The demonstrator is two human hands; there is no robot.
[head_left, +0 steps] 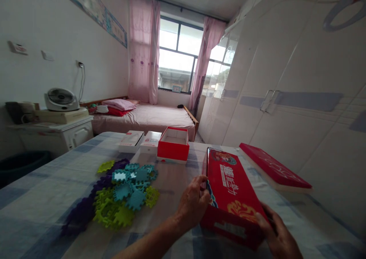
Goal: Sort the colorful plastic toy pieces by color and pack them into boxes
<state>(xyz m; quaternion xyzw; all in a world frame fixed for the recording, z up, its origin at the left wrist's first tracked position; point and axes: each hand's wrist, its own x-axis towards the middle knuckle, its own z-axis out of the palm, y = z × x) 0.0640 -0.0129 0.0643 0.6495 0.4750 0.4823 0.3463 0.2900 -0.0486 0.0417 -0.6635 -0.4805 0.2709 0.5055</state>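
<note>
- The red printed box (233, 184) lies at a slant on the right part of the worktop (40, 205), its large printed face up, with white characters and a gold pattern.
- The left hand (193, 200) is at the box's left long edge, its fingers curled and gripping there.
- The right hand (278, 230) grasps the near right corner, the thumb on the printed face and the other fingers round the side, partly hidden.
- To the left of the left hand, apart from it, lies a loose heap of toothed plastic pieces: purple pieces (81, 211) along the left side, blue pieces (135, 200) in the upper middle and right, green pieces (105, 211) mostly at the near side.
- Beyond the heap, near the worktop's far edge, two white boxes (130, 143) sit side by side, with an open red box (173, 150) just to their right; its pale inside shows.
- To the right of the printed box, apart from it, lies a flat red case (274, 167) with a pale lower edge.
- The worktop has a blue and white checked cloth.
- Behind it are a bed (160, 116) with pink bedding, a window (178, 55) between pink curtains (143, 49), and a fan (62, 98) at the left.
- White wardrobes (286, 68) line the right side.
</note>
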